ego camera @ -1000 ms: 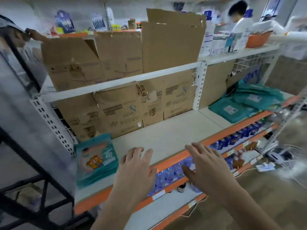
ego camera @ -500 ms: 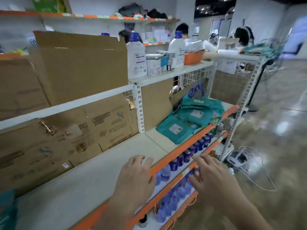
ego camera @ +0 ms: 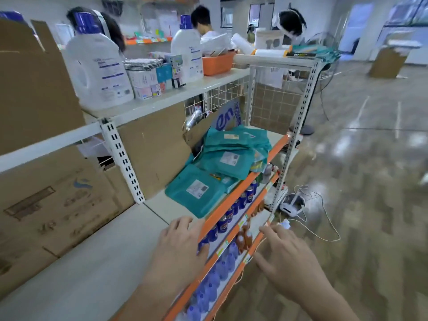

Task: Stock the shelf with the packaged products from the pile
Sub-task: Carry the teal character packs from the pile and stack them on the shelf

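A pile of teal packaged products [ego camera: 222,163] lies at the right end of the white shelf [ego camera: 92,256] with the orange front edge. My left hand [ego camera: 178,246] hovers palm down over the shelf's front edge, fingers relaxed, holding nothing. A short gap separates it from the nearest teal pack [ego camera: 196,191]. My right hand [ego camera: 287,253] is out in front of the lower shelves, fingers spread and empty.
Brown cardboard boxes [ego camera: 58,205] line the back of the shelf on the left. The lower shelves hold blue cans [ego camera: 240,200] and bottles [ego camera: 215,279]. The upper shelf carries white jugs [ego camera: 97,70], small boxes and an orange basket [ego camera: 217,62]. People stand behind the rack. A cable lies on the floor [ego camera: 324,223].
My view has swung right along the shelf, bringing the teal pile closer and nearer the centre. Both hands travelled right with it, still empty. The single teal pack at the left end has left the view.
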The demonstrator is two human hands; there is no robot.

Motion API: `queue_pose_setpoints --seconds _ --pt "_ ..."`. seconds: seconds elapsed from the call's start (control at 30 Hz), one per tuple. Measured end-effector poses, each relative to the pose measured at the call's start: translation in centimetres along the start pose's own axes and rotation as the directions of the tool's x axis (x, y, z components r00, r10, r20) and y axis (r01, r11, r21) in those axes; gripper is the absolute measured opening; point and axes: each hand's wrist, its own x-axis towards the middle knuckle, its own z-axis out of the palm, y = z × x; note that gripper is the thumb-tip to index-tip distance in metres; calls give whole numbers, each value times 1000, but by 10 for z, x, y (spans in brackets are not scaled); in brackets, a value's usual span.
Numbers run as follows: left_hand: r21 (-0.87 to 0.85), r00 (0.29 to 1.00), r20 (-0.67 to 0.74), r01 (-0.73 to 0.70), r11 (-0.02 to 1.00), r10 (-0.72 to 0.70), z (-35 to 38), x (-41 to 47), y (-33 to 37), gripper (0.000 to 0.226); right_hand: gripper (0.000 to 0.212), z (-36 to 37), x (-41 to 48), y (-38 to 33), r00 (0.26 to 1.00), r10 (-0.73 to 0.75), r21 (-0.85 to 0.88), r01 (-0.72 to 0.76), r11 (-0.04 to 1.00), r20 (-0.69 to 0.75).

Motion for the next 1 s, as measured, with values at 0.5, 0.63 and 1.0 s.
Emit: queue_pose_setpoints --seconds 0.5,0.63,1.0 --pt "-1 998 45 38 999 -38 29 207 -69 45 54 0 226 -1 997 -67 -69 70 995 38" --pt "17 991 73 109 994 -110 30 233 -81 53 57 9 269 4 988 -131 -49 136 990 86" --pt "44 899 78 428 903 -431 47 262 -80 56 56 40 390 15 880 -340 -62 380 923 330"
